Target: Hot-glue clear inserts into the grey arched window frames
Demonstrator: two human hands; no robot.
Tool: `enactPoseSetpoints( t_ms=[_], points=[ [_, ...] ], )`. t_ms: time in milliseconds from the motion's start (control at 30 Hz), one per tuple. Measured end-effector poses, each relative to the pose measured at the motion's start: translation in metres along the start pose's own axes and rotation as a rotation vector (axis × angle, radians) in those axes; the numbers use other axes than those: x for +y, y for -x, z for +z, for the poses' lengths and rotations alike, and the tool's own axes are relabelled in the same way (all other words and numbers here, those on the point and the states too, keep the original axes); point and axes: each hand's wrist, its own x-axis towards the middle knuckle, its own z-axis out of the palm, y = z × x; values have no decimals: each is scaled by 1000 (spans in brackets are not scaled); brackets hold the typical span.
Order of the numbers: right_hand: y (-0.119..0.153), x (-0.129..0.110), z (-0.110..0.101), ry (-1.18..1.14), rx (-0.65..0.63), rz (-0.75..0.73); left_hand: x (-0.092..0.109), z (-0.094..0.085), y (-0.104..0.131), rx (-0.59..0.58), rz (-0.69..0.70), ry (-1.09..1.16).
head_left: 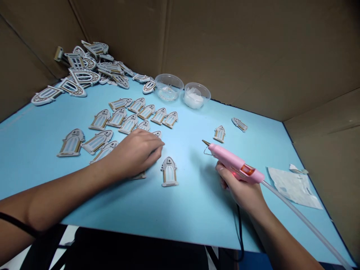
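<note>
A pink hot glue gun (234, 161) is gripped in my right hand (243, 189), its metal nozzle tilted up to the left and a long clear glue stick (303, 221) out of its back. My left hand (140, 152) is low over the rows of small arched window pieces (128, 124), thumb and fingers closed together; whatever they hold is hidden beneath the hand. Between my hands, one white and gold arched window piece (169, 172) lies flat on the blue table. Part of another piece pokes out under my left wrist.
A heap of arched frames (84, 71) lies at the back left. Two clear plastic cups (168, 87) stand at the back, one with white material inside. Two small pieces (219, 134) lie beyond the nozzle. A crumpled white sheet (294, 187) is at right. Cardboard walls (239, 48) enclose the table.
</note>
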Motion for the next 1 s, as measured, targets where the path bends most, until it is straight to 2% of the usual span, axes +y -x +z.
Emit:
enactPoseSetpoints(
  t_ms=[33, 100, 167, 233, 300, 533, 667, 833, 933, 1000],
  points=[
    [0, 0, 0, 3, 2, 10, -2, -1, 0, 5, 2, -12],
    [0, 1, 0, 0, -1, 9, -3, 1, 1, -28, 89, 7],
    [0, 2, 0, -10, -1, -17, 0, 5, 4, -108, 216, 88],
    [0, 2, 1, -13, 0, -45, 4, 11, 6, -200, 280, 133],
    [0, 2, 2, -9, -5, -49, 5, 15, 7, -245, 270, 123],
    [0, -1, 1, 11, -6, -33, 4, 15, 6, -281, 150, -35],
    [1, -2, 1, 12, -5, -44, 7, 13, 7, -308, 147, -29],
    [-1, -2, 1, 14, -17, -81, 10, 12, 8, -242, 132, -10],
    [-2, -1, 2, 15, -25, -87, 9, 12, 8, -283, 164, 32],
    [-2, -1, 2, 20, -18, -80, 8, 13, 8, -288, 135, 36]
  ],
)
